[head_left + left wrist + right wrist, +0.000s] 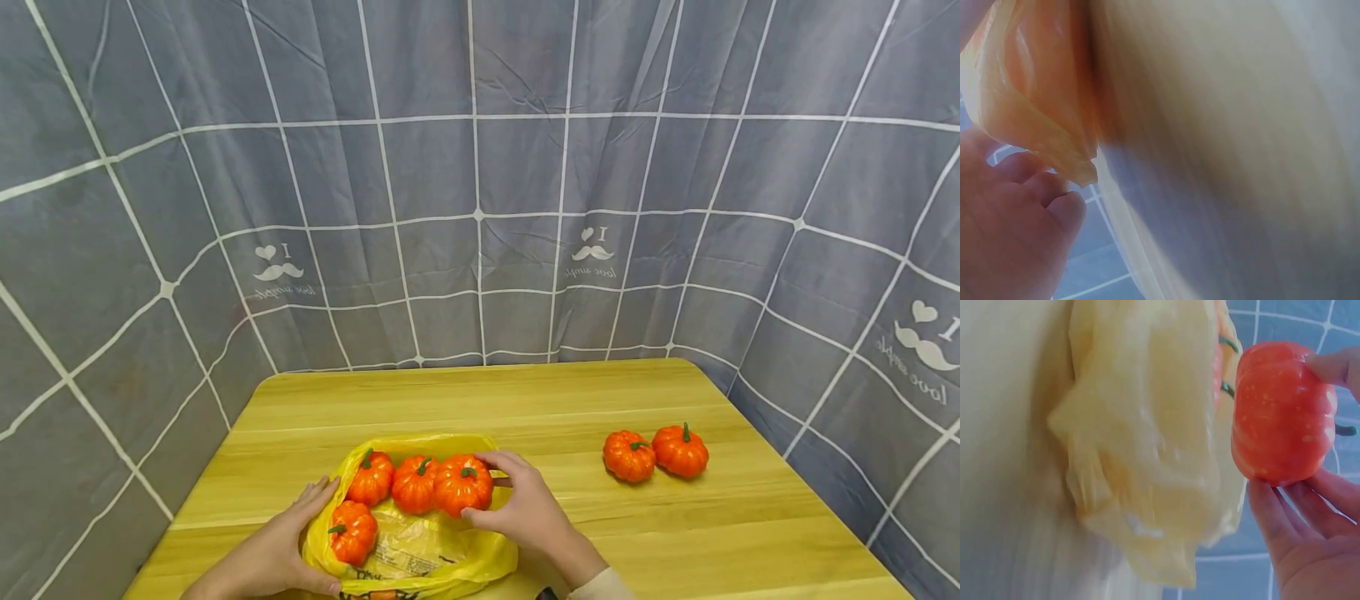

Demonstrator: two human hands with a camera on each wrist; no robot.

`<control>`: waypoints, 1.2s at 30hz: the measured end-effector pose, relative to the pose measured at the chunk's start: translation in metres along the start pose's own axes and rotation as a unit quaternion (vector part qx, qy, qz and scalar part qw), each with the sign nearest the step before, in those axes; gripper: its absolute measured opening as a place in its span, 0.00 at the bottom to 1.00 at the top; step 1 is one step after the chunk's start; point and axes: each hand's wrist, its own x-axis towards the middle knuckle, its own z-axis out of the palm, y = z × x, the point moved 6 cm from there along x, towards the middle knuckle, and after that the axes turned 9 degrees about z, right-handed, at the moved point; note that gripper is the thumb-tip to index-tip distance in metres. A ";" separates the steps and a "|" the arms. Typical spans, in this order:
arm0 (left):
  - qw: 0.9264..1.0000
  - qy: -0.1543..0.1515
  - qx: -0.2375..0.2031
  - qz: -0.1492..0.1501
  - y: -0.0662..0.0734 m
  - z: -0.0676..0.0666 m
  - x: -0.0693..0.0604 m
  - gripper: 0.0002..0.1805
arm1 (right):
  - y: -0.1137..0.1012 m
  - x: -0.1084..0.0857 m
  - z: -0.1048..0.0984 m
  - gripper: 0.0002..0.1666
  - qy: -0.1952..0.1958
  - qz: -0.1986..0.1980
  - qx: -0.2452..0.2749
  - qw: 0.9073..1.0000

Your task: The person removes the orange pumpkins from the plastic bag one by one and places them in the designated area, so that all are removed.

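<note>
A yellow plastic bag (420, 557) lies with its mouth spread on the table, several orange pumpkins inside, such as one at its lower left (354, 533). My left hand (273, 546) grips the bag's left side, thumb at the front rim; the left wrist view shows its bent fingers (1054, 194) against the plastic (1041, 125). Between thumb and fingers my right hand (528, 508) holds a pumpkin (461, 486) at the bag's right part. In the right wrist view this pumpkin (1282, 415) is beside the bag (1147, 444), above my fingers (1272, 519).
Two more orange pumpkins, one (628, 457) touching the other (681, 452), sit at the right on the wooden table (480, 400). A grey curtain (525, 175) with white grid lines hangs behind and on both sides. A small dark object (547, 594) shows near my right wrist.
</note>
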 end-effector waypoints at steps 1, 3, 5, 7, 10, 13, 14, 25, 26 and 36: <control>1.000 -0.001 0.001 0.002 0.000 0.000 0.000 0.70 | 0.002 0.000 -0.004 0.38 0.008 -0.001 -0.002 1.000; 1.000 -0.003 -0.001 0.005 0.001 0.000 0.001 0.70 | 0.006 0.001 -0.014 0.38 0.026 0.000 -0.005 1.000; 1.000 -0.005 -0.001 0.002 0.001 0.001 0.001 0.70 | 0.012 0.000 -0.024 0.38 0.044 0.005 -0.002 0.999; 1.000 -0.007 -0.004 -0.003 0.000 0.001 0.001 0.70 | 0.017 0.000 -0.034 0.38 0.063 0.015 0.000 0.998; 1.000 -0.007 -0.009 -0.008 -0.001 0.001 0.001 0.71 | 0.026 -0.002 -0.048 0.38 0.091 0.040 0.004 0.995; 1.000 -0.004 -0.006 -0.004 0.000 0.001 0.001 0.71 | 0.035 -0.004 -0.061 0.39 0.118 0.068 -0.004 0.991; 1.000 -0.003 -0.005 -0.004 0.000 0.001 0.002 0.71 | 0.038 -0.005 -0.065 0.39 0.127 0.077 -0.011 0.989; 1.000 -0.006 -0.007 -0.015 0.001 0.002 0.001 0.71 | 0.082 -0.009 -0.100 0.42 0.198 0.147 -0.059 0.967; 1.000 -0.006 -0.010 -0.017 0.001 0.002 0.001 0.71 | 0.085 -0.010 -0.101 0.42 0.200 0.153 -0.063 0.966; 1.000 -0.009 -0.010 -0.021 -0.001 0.001 0.002 0.71 | 0.093 -0.012 -0.115 0.44 0.204 0.170 -0.183 0.947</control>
